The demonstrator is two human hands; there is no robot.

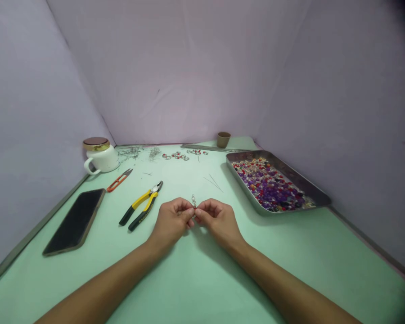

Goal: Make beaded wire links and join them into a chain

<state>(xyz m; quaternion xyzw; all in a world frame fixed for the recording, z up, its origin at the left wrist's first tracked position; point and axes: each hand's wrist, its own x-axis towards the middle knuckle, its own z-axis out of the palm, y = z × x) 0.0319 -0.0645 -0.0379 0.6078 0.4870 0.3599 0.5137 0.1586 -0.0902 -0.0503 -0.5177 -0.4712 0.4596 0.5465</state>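
Over the middle of the green table, my left hand and my right hand meet fingertip to fingertip. Both pinch a small piece of beaded wire, whose clear beads stick up above the fingers; a bit of red shows between the thumbs. The rest of the piece is hidden by my fingers. Left of my left hand lie pliers with yellow and black handles, jaws pointing away. A few loose wire pieces lie beyond my right hand.
On the right stands a metal tray of mixed beads. Finished-looking bead rings, tangled wire, wire rods and a brown cup lie at the back. Leftward are a lidded mug, orange thread snips and a phone.
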